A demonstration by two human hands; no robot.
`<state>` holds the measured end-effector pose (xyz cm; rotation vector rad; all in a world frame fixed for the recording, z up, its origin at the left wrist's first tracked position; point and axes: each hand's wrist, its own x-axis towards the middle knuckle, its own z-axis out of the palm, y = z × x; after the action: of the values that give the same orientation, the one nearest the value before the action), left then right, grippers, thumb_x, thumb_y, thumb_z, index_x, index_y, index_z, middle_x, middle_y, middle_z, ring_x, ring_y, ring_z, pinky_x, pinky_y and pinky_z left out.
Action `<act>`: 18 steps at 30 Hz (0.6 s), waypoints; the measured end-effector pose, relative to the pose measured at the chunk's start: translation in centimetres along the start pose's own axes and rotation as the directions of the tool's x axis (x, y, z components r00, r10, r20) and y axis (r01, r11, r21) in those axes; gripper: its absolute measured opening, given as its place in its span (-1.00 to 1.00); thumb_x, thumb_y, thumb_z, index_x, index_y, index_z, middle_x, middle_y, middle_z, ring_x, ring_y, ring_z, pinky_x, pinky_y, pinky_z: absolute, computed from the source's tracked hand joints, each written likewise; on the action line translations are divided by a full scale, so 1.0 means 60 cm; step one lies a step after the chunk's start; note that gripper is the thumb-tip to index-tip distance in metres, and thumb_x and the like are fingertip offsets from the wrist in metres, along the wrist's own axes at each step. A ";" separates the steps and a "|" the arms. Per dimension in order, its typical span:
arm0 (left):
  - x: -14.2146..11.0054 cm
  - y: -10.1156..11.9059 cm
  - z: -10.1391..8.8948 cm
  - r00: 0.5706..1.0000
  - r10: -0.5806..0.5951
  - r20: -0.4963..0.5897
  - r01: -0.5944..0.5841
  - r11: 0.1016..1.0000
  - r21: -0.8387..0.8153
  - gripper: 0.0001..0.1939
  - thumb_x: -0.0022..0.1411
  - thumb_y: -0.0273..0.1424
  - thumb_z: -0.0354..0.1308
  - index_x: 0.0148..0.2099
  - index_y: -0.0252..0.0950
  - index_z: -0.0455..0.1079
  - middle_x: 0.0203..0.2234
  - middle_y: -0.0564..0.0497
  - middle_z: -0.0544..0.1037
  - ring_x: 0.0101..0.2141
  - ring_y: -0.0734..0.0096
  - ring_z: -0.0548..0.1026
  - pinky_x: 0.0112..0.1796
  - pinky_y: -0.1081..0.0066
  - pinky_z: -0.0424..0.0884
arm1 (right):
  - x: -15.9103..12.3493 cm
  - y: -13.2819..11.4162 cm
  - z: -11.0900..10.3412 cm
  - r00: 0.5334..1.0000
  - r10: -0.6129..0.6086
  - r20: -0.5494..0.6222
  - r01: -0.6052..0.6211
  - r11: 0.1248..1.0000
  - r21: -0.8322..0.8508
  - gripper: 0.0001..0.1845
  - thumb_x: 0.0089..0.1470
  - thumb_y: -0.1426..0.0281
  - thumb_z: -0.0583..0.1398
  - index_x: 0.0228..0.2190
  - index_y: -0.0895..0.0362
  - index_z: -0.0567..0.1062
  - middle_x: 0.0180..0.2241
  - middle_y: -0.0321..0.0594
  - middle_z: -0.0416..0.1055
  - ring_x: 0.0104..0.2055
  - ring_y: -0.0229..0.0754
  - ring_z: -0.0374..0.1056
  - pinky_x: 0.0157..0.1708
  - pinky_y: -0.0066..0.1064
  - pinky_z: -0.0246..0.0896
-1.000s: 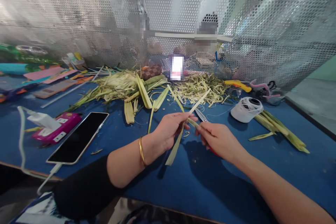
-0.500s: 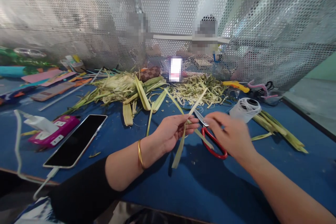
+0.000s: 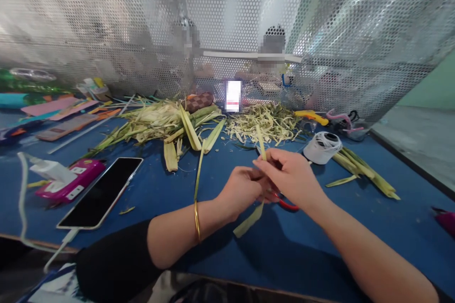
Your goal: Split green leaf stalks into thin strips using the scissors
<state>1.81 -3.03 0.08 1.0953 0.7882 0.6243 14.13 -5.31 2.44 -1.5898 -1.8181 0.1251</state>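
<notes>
Both of my hands meet above the blue table [image 3: 320, 246], closed on one pale green palm leaf strip [image 3: 250, 220]. My left hand [image 3: 243, 190], with a gold bangle on the wrist, grips the strip's middle; its lower end hangs down below the fingers. My right hand [image 3: 289, 176] pinches the upper end, which sticks up past the fingertips. Red-handled scissors [image 3: 287, 205] lie on the table under my right hand, mostly hidden.
Heaps of palm leaves [image 3: 159, 120] and shreds [image 3: 265, 123] lie at the back. A white thread spool [image 3: 322, 147] and leaf strips [image 3: 366, 175] are at the right. A phone [image 3: 101, 191] and pink charger box [image 3: 67, 181] lie left. Perforated metal screen [image 3: 106, 33] behind.
My right hand, apart from the strip and blurred half a second ago, has come back and pinched its upper end. My left hand has drawn nearer with the strip, which now stands more upright.
</notes>
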 end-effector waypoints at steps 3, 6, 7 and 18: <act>0.000 0.002 -0.007 1.000 -0.027 0.013 0.028 0.999 -0.033 -0.78 0.10 -0.34 0.21 -0.49 -0.39 0.44 -0.59 -0.01 0.53 -0.56 0.48 0.51 -0.47 0.54 0.35 | -0.010 -0.005 -0.005 0.989 -0.068 -0.134 0.082 0.991 0.102 -0.79 0.14 0.32 0.11 -0.49 0.12 0.43 -0.58 -0.34 0.39 -0.59 -0.31 0.23 -0.57 -0.49 0.08; 0.000 0.016 -0.018 0.997 -0.076 0.007 0.076 0.989 -0.125 -0.80 0.18 -0.43 0.10 -0.45 -0.41 0.45 -0.57 -0.05 0.55 -0.55 0.48 0.52 -0.43 0.52 0.40 | -0.027 -0.008 -0.009 0.941 -0.223 -0.254 0.230 0.973 0.000 -0.83 0.16 0.37 0.11 -0.44 0.11 0.43 -0.52 -0.30 0.46 -0.56 -0.31 0.31 -0.54 -0.49 0.13; 0.000 0.022 -0.021 0.996 -0.093 0.004 0.092 0.983 -0.158 -0.80 0.19 -0.47 0.06 -0.42 -0.42 0.46 -0.55 -0.06 0.56 -0.55 0.47 0.52 -0.42 0.51 0.41 | -0.032 -0.008 -0.009 0.923 -0.275 -0.269 0.271 0.961 -0.053 -0.85 0.16 0.39 0.11 -0.43 0.11 0.43 -0.50 -0.29 0.48 -0.54 -0.30 0.35 -0.52 -0.49 0.15; 0.010 0.048 -0.044 0.990 -0.107 -0.093 0.072 0.945 -0.320 -0.74 0.28 -0.42 0.01 -0.31 -0.42 0.49 -0.31 -0.17 0.61 -0.46 0.49 0.54 -0.52 0.59 0.41 | -0.050 0.019 0.029 0.773 -0.591 -0.233 0.514 0.797 -0.317 -0.89 0.13 0.54 0.14 -0.29 0.12 0.42 -0.43 -0.18 0.53 -0.39 -0.19 0.44 -0.35 -0.39 0.28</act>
<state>-0.15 -0.17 2.01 0.7321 0.7957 0.7102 14.10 -7.10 -0.76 -1.0599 -2.0041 -0.6172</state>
